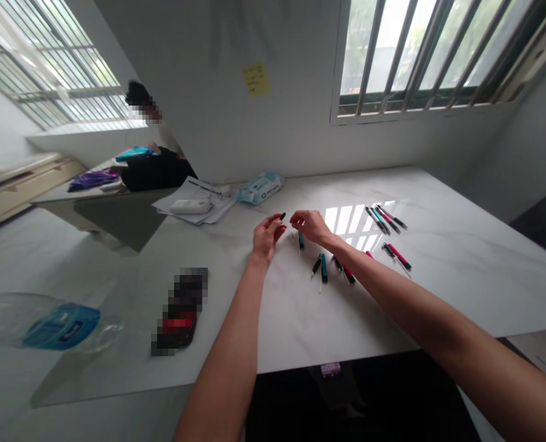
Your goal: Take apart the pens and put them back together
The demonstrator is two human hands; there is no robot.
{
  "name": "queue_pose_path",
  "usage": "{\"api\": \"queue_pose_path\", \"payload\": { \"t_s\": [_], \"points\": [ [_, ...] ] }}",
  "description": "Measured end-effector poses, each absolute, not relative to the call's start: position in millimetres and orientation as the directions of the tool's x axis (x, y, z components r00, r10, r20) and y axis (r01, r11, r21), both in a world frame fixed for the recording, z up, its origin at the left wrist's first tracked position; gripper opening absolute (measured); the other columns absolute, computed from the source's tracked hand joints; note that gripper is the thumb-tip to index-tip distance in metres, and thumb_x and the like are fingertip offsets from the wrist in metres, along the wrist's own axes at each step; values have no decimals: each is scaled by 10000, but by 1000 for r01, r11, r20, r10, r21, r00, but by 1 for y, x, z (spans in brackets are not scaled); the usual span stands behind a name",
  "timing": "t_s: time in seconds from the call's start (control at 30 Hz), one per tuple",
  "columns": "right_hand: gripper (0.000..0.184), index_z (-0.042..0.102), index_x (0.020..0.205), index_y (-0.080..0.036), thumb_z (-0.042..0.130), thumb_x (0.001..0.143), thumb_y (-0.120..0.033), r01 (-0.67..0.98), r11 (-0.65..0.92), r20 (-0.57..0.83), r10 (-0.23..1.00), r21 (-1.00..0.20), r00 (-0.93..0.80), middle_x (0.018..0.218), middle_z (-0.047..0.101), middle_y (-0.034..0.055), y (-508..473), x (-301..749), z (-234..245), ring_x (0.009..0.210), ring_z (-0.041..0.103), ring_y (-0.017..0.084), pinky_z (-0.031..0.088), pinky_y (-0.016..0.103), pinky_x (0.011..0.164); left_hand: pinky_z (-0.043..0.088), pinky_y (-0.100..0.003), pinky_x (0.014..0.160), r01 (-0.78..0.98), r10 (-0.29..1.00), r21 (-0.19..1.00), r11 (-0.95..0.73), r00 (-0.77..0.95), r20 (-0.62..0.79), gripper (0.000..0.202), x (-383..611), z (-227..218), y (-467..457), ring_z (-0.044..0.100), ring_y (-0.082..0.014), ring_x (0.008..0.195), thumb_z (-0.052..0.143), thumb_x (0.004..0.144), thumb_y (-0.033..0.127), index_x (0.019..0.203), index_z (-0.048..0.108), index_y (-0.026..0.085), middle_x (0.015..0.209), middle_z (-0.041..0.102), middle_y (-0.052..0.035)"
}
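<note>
My left hand (265, 238) pinches a small black pen part (282, 217) whose tip sticks up past the fingers. Just to its right, my right hand (311, 224) has its fingertips drawn together; anything between them is too small to make out. Below the right hand lies a teal pen barrel (301, 240). Nearer to me are another teal barrel (324, 268) with a black pen piece (316, 265) beside it. Red and black pen parts (347, 274) lie partly under my right forearm, and a separate red barrel (399, 256) rests further right.
Several whole-looking pens (386, 219) lie side by side at the back right. Papers (203, 205) and a wipes pack (260, 188) sit by the wall. Left of my arm are a pixelated dark object (180, 313) and a plastic bottle (61, 325). A person (155, 144) is at the far left.
</note>
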State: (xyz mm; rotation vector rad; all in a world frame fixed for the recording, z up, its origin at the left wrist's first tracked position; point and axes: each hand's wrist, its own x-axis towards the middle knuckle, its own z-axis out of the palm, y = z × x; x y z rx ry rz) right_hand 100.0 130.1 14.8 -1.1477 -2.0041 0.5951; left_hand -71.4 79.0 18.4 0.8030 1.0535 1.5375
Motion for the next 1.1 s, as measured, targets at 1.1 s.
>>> {"api": "queue_pose_path", "payload": {
  "t_s": [1.1],
  "points": [
    [292,753,973,-234,882,799,-429,-75,350,358,908,-934,-219,997,811,43,62,202,16,962,782,211,636,421,996,394,-262,539,266,936,898,-351,82,342,154,-21,28,45,533,-118,574,872,802,341,913,867,234,823,783,-48]
  ]
}}
